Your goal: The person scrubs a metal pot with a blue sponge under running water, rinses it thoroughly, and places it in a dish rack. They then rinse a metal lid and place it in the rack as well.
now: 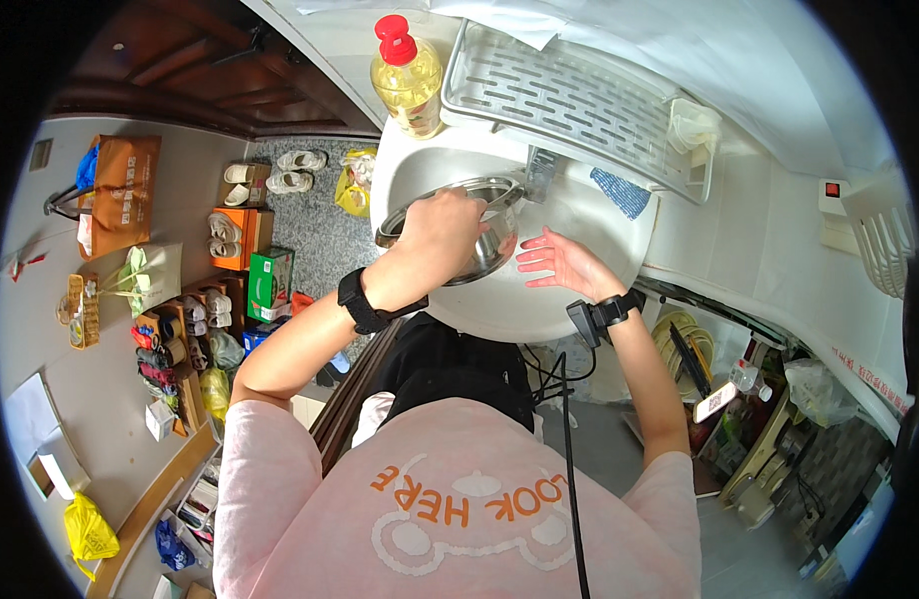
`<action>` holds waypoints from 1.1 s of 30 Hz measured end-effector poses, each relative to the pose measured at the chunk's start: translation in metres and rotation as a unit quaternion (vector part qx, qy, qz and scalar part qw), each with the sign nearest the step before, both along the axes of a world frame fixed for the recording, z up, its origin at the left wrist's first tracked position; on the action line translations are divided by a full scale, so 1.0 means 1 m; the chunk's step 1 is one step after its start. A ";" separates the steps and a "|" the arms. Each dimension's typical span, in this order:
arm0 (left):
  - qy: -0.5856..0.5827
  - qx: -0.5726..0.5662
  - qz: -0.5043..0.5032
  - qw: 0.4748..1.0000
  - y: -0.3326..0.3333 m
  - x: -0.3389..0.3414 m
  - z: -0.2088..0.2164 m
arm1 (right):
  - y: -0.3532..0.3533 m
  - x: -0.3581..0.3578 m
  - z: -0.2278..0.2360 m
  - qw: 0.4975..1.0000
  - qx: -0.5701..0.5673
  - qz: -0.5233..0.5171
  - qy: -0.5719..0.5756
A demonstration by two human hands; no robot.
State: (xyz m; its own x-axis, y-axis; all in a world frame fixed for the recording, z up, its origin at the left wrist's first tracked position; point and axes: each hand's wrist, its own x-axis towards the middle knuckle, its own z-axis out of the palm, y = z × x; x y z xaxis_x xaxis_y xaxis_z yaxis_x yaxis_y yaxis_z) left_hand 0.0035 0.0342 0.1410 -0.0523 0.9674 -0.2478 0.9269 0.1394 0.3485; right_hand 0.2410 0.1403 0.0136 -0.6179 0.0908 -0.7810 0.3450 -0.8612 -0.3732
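A shiny stainless steel pot [497, 245] is tilted over the white sink [614, 240]. My left hand [442, 235] is closed on the pot's upper side, and its fingertips and part of the rim cover each other. My right hand [564, 264] hovers over the sink just right of the pot. Its fingers are spread with nothing in them, pointing toward the pot without visibly touching it. Beyond the pot stands a metal faucet [541, 174]. A blue patterned cloth [621, 193] lies at the sink's far right edge.
Behind the sink are a bottle of yellow liquid with a red cap [408, 88] and a grey dish rack [569, 105]. A white slotted holder [879, 235] hangs at the right. Shoes and boxes [270, 283] stand on the floor at left. A black cable [569, 469] hangs before me.
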 end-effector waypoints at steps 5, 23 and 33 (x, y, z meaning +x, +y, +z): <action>0.045 0.046 -0.035 0.997 -0.003 -0.005 0.017 | -0.003 -0.009 0.007 0.998 -0.035 -0.031 0.039; -0.135 0.139 -0.165 0.967 -0.047 -0.017 -0.008 | 0.014 -0.002 -0.051 0.993 0.094 -0.023 -0.065; -0.174 0.091 -0.106 0.975 -0.046 -0.068 -0.053 | 0.018 0.002 -0.038 0.995 0.095 -0.020 -0.014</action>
State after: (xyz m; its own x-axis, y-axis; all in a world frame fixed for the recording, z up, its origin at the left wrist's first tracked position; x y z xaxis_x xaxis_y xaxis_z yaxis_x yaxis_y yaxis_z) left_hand -0.0643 -0.0119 0.0881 0.2094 0.9771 -0.0391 0.7496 -0.1347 0.6481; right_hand 0.2427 0.1581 -0.0244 -0.5895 0.2631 -0.7637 0.3237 -0.7893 -0.5217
